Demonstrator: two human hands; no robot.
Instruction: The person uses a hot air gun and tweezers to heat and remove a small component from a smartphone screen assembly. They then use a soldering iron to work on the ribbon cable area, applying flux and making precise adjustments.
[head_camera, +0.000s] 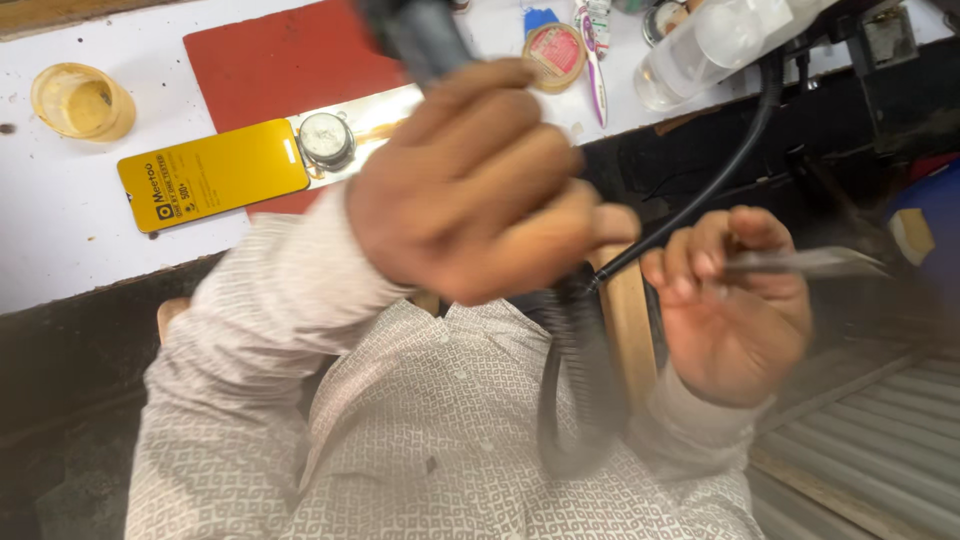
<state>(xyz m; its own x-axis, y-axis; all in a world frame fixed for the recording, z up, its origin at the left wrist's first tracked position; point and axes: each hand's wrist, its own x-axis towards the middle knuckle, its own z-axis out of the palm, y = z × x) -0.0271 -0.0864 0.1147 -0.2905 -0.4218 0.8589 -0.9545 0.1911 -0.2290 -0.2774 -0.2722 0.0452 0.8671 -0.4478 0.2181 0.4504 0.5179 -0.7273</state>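
The black handpiece (420, 35) runs upright, tilted slightly left, cable trailing down; the left hand (480, 185) is clamped around it, the right hand (735, 300) pinching tweezers (800, 263) pointing right.

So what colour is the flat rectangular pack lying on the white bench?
Yellow pack, clearest in the head view.

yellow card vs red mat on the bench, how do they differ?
The yellow card is a small, glossy, round-cornered rectangle; the red mat is larger and matte. The card carries dark print at one end; the mat looks plain. The card lies whole in view; the mat is partly hidden behind the left hand. Both lie flat on the white bench.
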